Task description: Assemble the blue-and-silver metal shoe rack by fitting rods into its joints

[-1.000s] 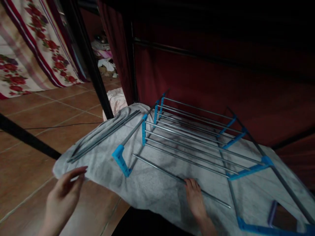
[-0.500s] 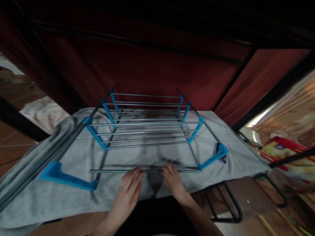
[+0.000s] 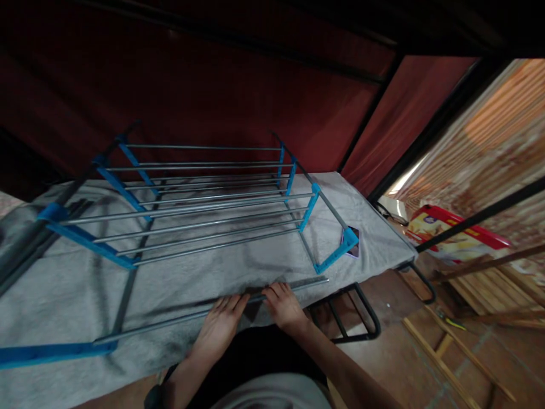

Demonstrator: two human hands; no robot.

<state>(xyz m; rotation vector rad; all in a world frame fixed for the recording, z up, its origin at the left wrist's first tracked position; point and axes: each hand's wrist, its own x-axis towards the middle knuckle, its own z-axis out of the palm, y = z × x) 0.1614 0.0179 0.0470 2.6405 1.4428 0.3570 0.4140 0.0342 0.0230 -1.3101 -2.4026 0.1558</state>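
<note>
A loose metal rod [image 3: 170, 321] lies across the front of a rack with blue plastic brackets [image 3: 309, 209] and grey tubes. My left hand [image 3: 223, 317] has its fingers wrapped over the middle of the rod. Just to the right, my right hand [image 3: 284, 305] grips it too. The rod's left end rests at the front-left blue bracket [image 3: 55, 353]. Its right end sticks out free, a little nearer to me than the front-right blue bracket [image 3: 338, 251]. Several crossbars span the rack farther back.
A grey blanket [image 3: 238, 278] lies under the rack. Beside the front-right bracket is a phone-like dark object [image 3: 352, 243]. Black metal rails [image 3: 368, 312] stand off the near edge. A red and yellow package [image 3: 451, 236] and wooden frames [image 3: 451, 352] are on the right.
The view has turned to the right. The rod's right end has come away from the front-right bracket towards me, with both hands still on it.
</note>
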